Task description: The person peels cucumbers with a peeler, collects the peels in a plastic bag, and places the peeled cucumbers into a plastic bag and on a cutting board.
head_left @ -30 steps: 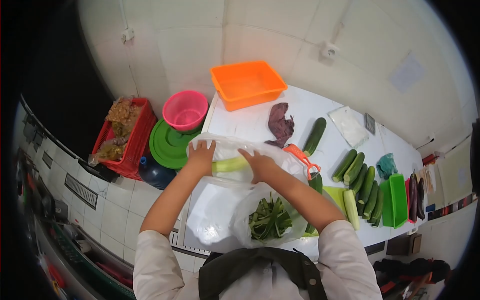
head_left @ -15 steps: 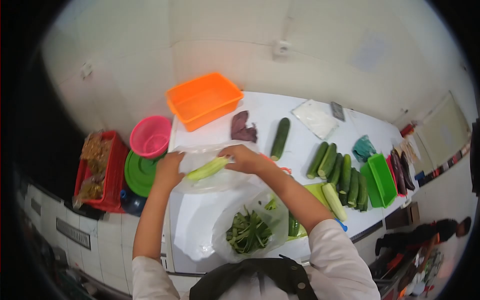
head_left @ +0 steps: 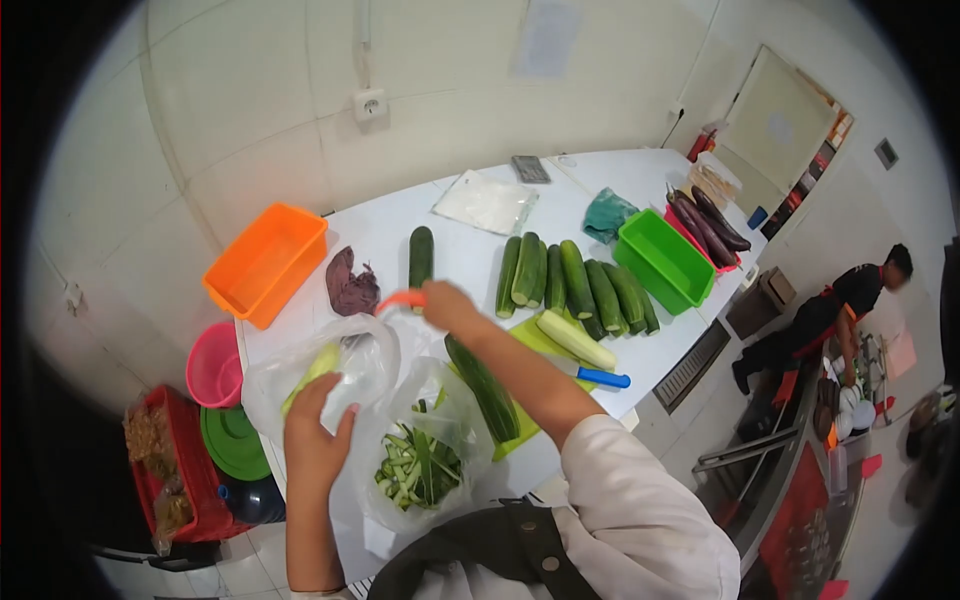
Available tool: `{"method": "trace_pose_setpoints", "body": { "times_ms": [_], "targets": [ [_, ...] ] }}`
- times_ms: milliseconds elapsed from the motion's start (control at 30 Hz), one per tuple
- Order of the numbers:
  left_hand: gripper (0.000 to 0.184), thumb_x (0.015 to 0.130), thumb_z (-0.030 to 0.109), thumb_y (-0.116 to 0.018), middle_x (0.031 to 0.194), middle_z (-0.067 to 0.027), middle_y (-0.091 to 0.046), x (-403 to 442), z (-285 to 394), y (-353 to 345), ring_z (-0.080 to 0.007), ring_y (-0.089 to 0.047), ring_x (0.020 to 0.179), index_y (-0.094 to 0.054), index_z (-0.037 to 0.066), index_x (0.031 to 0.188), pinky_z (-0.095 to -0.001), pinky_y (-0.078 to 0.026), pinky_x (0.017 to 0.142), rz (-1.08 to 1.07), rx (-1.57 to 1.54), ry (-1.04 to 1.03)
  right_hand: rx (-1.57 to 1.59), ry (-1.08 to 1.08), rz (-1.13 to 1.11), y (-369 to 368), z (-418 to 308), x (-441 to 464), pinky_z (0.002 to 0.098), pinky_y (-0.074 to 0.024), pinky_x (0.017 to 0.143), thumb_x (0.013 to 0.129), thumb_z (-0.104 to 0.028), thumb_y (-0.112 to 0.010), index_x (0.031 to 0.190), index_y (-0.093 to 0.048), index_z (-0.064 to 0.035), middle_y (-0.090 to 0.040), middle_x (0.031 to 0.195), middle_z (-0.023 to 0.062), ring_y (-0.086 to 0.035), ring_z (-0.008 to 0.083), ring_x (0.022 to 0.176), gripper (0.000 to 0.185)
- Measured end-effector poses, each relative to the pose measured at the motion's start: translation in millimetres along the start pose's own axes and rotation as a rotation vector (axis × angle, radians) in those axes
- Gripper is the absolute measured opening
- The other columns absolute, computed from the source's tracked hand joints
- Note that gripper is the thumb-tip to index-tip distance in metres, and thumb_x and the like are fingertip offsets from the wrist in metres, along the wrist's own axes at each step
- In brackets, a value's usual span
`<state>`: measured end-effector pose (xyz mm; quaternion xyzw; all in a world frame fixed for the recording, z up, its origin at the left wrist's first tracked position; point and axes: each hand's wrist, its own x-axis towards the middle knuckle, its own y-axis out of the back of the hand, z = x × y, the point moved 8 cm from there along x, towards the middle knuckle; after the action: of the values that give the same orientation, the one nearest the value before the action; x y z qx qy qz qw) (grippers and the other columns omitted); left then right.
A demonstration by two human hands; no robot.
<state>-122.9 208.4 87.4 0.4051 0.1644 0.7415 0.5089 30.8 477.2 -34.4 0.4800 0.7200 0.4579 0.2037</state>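
My right hand is closed round an orange peeler above the table. My left hand rests at a clear plastic bag, thumb held apart from the fingers. Beside its fingertips a peeled pale cucumber lies in that bag. A second plastic bag holds green peelings. On the lime-green cutting board are an unpeeled cucumber, a peeled cucumber and a blue-handled knife, its blade mostly hidden.
Several cucumbers line up beside a green bin; eggplants lie beyond. One cucumber sits by a purple cloth. An orange bin stands at the left edge. A co-worker stands at far right.
My right hand has left the peeled cucumber and taken hold of the orange peeler. The peeled cucumber now lies in the bag by my left hand. My view has turned to the right.
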Motion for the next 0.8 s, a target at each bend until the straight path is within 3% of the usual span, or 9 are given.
{"method": "trace_pose_setpoints", "body": {
  "times_ms": [67,100,200,233,300,333,400,467,800],
  "targets": [
    [0.037,0.075,0.007,-0.072,0.103,-0.0186,-0.066,-13.3,26.6,-5.7,-0.0293,-0.063,0.096,-0.064,0.0,0.11,-0.0363,-0.048,0.086,-0.094,-0.209,0.058,0.109,-0.021,0.243,61.6,16.8,-17.9,0.0478,-0.0517,0.071,0.079,-0.008,-0.054,0.097,-0.058,-0.0006,-0.066,0.087,0.0215,-0.065,0.0399,0.079,0.019],
    [0.036,0.076,0.006,-0.071,0.101,-0.0177,-0.067,-19.3,34.3,-11.3,-0.0268,-0.064,0.094,-0.065,0.0,0.11,-0.035,-0.048,0.086,-0.154,-0.267,0.079,0.286,-0.104,0.213,96.6,13.4,-45.9,0.0417,-0.0512,0.053,0.082,-0.013,-0.058,0.099,-0.056,-0.0001,-0.065,0.078,0.0162,-0.064,0.0328,0.062,0.022],
    [0.032,0.076,0.004,-0.071,0.094,-0.0136,-0.069,-42.8,56.1,-37.1,-0.0181,-0.064,0.088,-0.067,-0.001,0.108,-0.0304,-0.048,0.083,-0.308,-0.427,0.1,0.626,-0.366,-0.052,76.3,79.5,-75.4,0.033,-0.0454,0.042,0.083,-0.02,-0.063,0.105,-0.056,-0.0037,-0.062,0.077,0.0124,-0.059,0.0241,0.051,0.028],
    [0.032,0.078,0.004,-0.071,0.096,-0.0129,-0.069,-49.1,64.4,-46.1,-0.0185,-0.065,0.089,-0.067,0.0,0.109,-0.0294,-0.049,0.082,-0.345,-0.444,0.098,0.66,-0.457,-0.051,64.5,91.2,-90.8,0.0282,-0.0443,0.043,0.083,-0.015,-0.061,0.116,-0.056,-0.0032,-0.058,0.066,0.0057,-0.056,0.0141,0.048,0.035],
    [0.029,0.077,0.002,-0.072,0.095,-0.0115,-0.07,-62.8,69.2,-69.5,-0.0182,-0.065,0.09,-0.067,-0.001,0.106,-0.0282,-0.049,0.082,-0.424,-0.456,0.082,0.445,0.152,0.22,60.3,70.7,-109.3,0.0368,-0.0497,0.072,0.08,-0.006,-0.058,0.128,-0.054,-0.0159,-0.065,0.099,0.0082,-0.063,0.0243,0.084,0.048],
    [0.043,0.083,0.013,-0.067,0.117,-0.0158,-0.064,-73.1,60.3,-90.9,-0.0205,-0.064,0.1,-0.058,0.001,0.123,-0.0321,-0.051,0.086,-0.582,-0.438,-0.029,0.328,0.38,0.403,55.9,67.2,-124.4,0.0408,-0.0483,0.09,0.078,-0.005,-0.058,0.131,-0.053,-0.0226,-0.064,0.118,0.0098,-0.062,0.0288,0.104,0.056],
    [0.035,0.083,0.014,-0.069,0.105,-0.0145,-0.067,-78.7,91.0,-90.0,-0.0238,-0.064,0.095,-0.063,0.001,0.116,-0.0339,-0.05,0.084,-0.603,-0.497,0.08,0.314,-0.107,0.056,38.5,66.3,-143.9,0.0423,-0.0501,0.081,0.071,-0.021,-0.069,0.123,-0.056,-0.0076,-0.065,0.102,0.0198,-0.063,0.0353,0.094,0.055],
    [0.033,0.085,0.01,-0.068,0.105,-0.0158,-0.066,-84.2,111.0,-94.2,-0.0248,-0.062,0.096,-0.063,0.001,0.116,-0.0358,-0.049,0.085,-0.682,-0.523,0.161,0.356,-0.323,0.163,21.7,87.6,-163.0,0.0433,-0.0498,0.076,0.057,-0.033,-0.084,0.097,-0.058,0.0031,-0.064,0.09,0.0225,-0.063,0.0374,0.084,0.06],
    [0.029,0.088,0.009,-0.066,0.102,-0.0105,-0.063,-108.5,118.9,-92.0,-0.0208,-0.059,0.096,-0.065,0.004,0.117,-0.0327,-0.047,0.084,-0.674,-0.558,0.313,0.434,-0.301,0.108,28.8,77.5,-197.3,0.0406,-0.0529,0.074,0.054,-0.027,-0.084,0.119,-0.058,-0.0034,-0.066,0.091,0.0194,-0.066,0.0314,0.085,0.073]
  ]
}}
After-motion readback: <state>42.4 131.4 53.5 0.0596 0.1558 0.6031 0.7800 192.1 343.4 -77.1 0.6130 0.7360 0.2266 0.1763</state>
